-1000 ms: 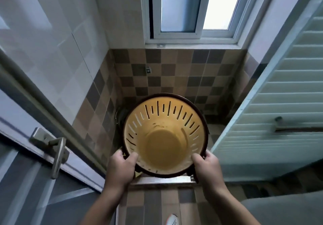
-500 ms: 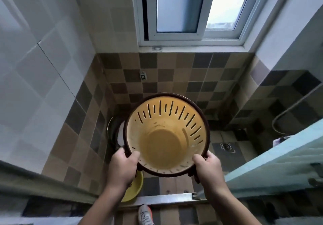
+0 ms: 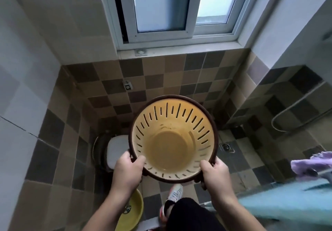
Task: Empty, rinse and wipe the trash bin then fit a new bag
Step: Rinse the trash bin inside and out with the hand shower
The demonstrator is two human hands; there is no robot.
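A round trash bin [image 3: 170,146], cream-yellow inside with a dark brown rim and slots round its wall, is held upright in front of me, mouth toward the camera. It has nothing inside and no bag. My left hand [image 3: 128,169] grips the near left rim, thumb over the edge. My right hand [image 3: 214,171] grips the near right rim the same way. The bin hangs above the tiled bathroom floor.
A squat toilet pan [image 3: 112,150] lies on the floor at the left behind the bin. A yellow basin [image 3: 132,212] sits near my left forearm. A floor drain [image 3: 226,147] is at the right. A teal door [image 3: 287,200] with a purple cloth [image 3: 312,164] stands at the right. My shoe [image 3: 173,196] is below the bin.
I have stepped through the doorway into the bathroom with the bin. The door frame and handle left the view; the floor, basin and drain came into sight. Both hands kept their grip.
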